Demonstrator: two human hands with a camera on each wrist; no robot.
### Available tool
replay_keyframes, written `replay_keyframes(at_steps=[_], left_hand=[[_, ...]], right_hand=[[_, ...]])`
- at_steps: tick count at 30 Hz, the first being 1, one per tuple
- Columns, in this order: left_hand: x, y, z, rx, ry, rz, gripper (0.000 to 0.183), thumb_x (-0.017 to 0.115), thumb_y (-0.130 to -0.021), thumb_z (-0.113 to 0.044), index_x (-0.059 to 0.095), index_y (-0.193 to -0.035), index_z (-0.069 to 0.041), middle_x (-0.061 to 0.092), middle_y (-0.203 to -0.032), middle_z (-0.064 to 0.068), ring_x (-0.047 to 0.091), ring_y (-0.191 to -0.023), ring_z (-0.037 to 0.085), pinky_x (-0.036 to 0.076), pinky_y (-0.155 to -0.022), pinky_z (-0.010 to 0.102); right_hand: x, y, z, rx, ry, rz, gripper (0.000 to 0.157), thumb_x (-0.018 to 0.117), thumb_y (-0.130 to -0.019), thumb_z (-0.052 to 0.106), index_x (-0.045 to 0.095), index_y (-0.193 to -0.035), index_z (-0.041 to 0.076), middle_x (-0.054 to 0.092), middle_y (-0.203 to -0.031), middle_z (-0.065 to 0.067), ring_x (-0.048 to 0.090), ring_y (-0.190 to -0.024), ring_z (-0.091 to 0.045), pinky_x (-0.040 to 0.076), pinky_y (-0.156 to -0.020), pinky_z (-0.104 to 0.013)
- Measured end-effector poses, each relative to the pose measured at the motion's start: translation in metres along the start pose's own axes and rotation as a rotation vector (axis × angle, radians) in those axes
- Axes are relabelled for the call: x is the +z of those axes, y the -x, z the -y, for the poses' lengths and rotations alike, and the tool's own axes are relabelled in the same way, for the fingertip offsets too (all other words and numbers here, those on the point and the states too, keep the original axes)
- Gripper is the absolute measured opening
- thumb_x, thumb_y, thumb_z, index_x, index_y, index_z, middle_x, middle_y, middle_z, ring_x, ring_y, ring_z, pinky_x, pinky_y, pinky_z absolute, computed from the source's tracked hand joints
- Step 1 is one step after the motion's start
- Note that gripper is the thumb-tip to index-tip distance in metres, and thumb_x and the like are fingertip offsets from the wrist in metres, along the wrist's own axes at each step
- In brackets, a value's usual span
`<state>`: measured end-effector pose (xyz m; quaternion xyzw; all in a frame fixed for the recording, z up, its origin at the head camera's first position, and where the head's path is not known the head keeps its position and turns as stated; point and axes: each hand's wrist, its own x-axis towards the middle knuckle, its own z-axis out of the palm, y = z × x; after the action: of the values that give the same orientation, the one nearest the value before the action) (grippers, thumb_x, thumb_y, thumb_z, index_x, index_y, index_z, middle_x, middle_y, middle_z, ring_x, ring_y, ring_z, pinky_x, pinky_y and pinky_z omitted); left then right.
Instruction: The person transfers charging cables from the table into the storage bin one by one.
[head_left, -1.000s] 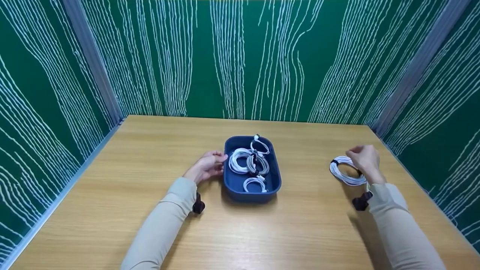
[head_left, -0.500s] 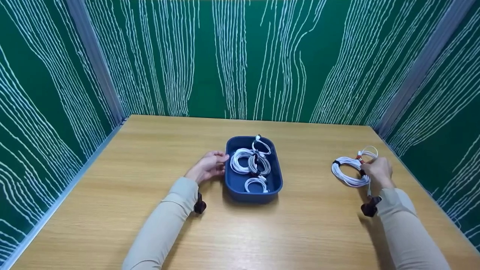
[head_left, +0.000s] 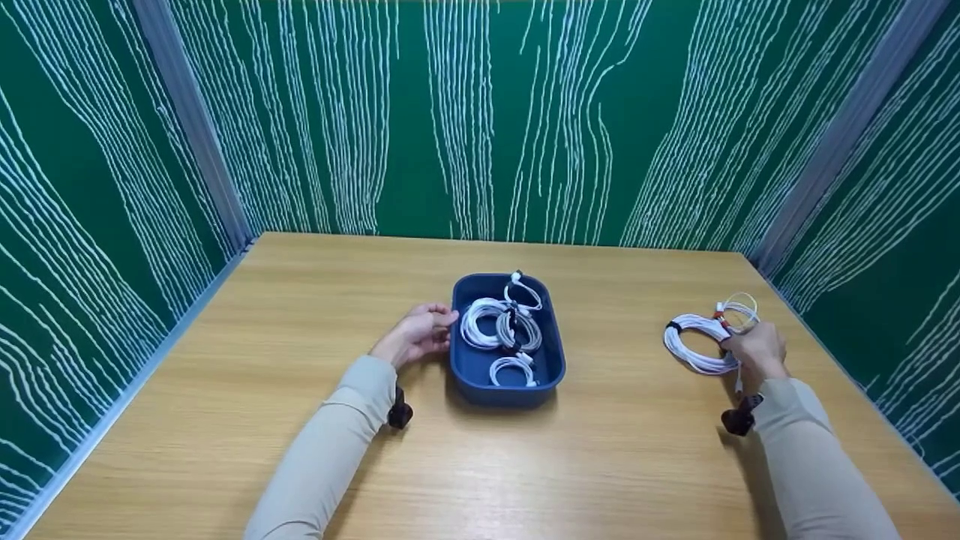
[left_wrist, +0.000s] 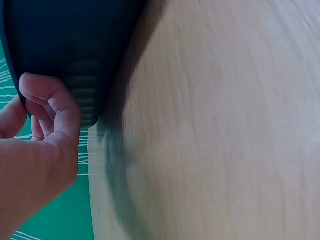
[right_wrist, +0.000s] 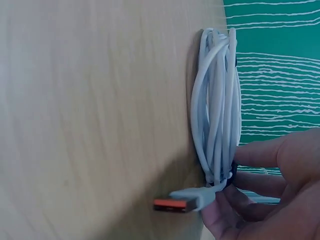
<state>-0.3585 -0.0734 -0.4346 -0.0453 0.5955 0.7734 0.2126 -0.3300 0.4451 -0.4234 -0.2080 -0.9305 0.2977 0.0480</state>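
Note:
My left hand [head_left: 420, 330] pinches the left rim of a dark blue bin [head_left: 504, 394], thumb and fingers on either side of it in the left wrist view. Inside the bin lie several coiled cables, among them a thick white coil [head_left: 471, 324] and a grey coil [head_left: 535, 336]. On the right, my right hand [head_left: 759, 351] grips the near right part of a larger coiled white USB cable [head_left: 691, 364]. In the right wrist view its fingers close around a black tie [right_wrist: 231, 172], and a USB plug [right_wrist: 180, 201] with an orange inside sticks out beside the thumb.
A smaller white cable [head_left: 748, 309] with orange-marked plugs lies just behind my right hand. The wooden table [head_left: 480, 465] is enclosed by green walls [head_left: 405, 150] with white wavy lines at the back and sides.
My right hand has come down from above the coil onto its right part and now grips it; the smaller orange-marked cable behind shows. My left hand stays at the bin's rim.

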Motion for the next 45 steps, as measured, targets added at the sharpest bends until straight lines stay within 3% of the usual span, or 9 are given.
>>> replay_keyframes(at_steps=[6,12,16,20,25,33,45], left_hand=[[0.001,-0.001,0.001,-0.002,-0.001,-0.004,0.011,0.055,-0.096,-0.005,0.046,-0.093,-0.011,0.051,-0.075,0.000,0.047,-0.061,0.012,0.041,-0.056,0.022],[0.001,-0.002,0.001,-0.001,-0.008,-0.007,0.010,0.055,-0.096,-0.005,0.046,-0.094,-0.011,0.052,-0.076,0.000,0.048,-0.061,0.012,0.042,-0.056,0.022],[-0.001,-0.002,0.001,-0.010,-0.002,-0.016,0.011,0.055,-0.096,-0.005,0.046,-0.094,-0.011,0.053,-0.074,-0.001,0.049,-0.060,0.011,0.042,-0.055,0.022],[-0.002,-0.001,0.001,-0.004,0.000,-0.023,0.011,0.055,-0.096,-0.005,0.046,-0.094,-0.012,0.053,-0.075,-0.001,0.049,-0.060,0.011,0.043,-0.054,0.022],[-0.002,0.000,0.001,0.004,-0.001,-0.004,0.011,0.053,-0.097,-0.005,0.045,-0.093,-0.012,0.052,-0.074,-0.002,0.048,-0.059,0.010,0.042,-0.054,0.021],[-0.001,-0.001,0.002,0.001,0.004,-0.006,0.011,0.054,-0.097,-0.006,0.045,-0.093,-0.011,0.052,-0.075,-0.002,0.048,-0.059,0.011,0.042,-0.055,0.021],[0.001,-0.001,0.001,0.003,0.007,-0.016,0.011,0.053,-0.097,-0.005,0.046,-0.091,-0.011,0.052,-0.076,-0.001,0.049,-0.060,0.012,0.042,-0.056,0.022]], right_hand=[[-0.001,-0.001,0.001,0.036,-0.010,0.034,0.026,0.062,-0.082,0.010,0.057,-0.098,-0.010,0.053,-0.083,-0.014,0.049,-0.081,-0.030,0.038,-0.064,-0.031],[-0.005,0.001,0.006,0.082,-0.084,0.128,0.032,0.055,-0.088,0.007,0.053,-0.115,-0.012,0.052,-0.098,-0.018,0.049,-0.091,-0.030,0.041,-0.072,-0.031],[-0.013,0.001,0.006,0.032,-0.068,0.225,0.034,0.052,-0.089,0.008,0.049,-0.116,-0.013,0.051,-0.098,-0.018,0.049,-0.090,-0.028,0.043,-0.069,-0.028],[-0.018,-0.001,0.005,0.011,-0.140,0.299,0.026,0.054,-0.090,0.009,0.048,-0.108,-0.009,0.048,-0.089,-0.011,0.049,-0.078,-0.021,0.045,-0.062,-0.026],[-0.019,0.000,0.008,0.000,-0.200,0.291,0.025,0.054,-0.089,0.006,0.049,-0.108,-0.010,0.050,-0.081,-0.004,0.050,-0.069,-0.013,0.049,-0.060,-0.026],[-0.019,0.001,0.010,0.065,-0.254,0.324,0.029,0.054,-0.093,0.007,0.048,-0.118,-0.008,0.052,-0.091,-0.005,0.054,-0.080,-0.015,0.051,-0.073,-0.029],[-0.023,0.007,0.017,0.010,-0.374,0.387,0.019,0.051,-0.096,0.006,0.050,-0.113,-0.004,0.054,-0.080,0.008,0.051,-0.073,-0.004,0.049,-0.068,-0.021]])
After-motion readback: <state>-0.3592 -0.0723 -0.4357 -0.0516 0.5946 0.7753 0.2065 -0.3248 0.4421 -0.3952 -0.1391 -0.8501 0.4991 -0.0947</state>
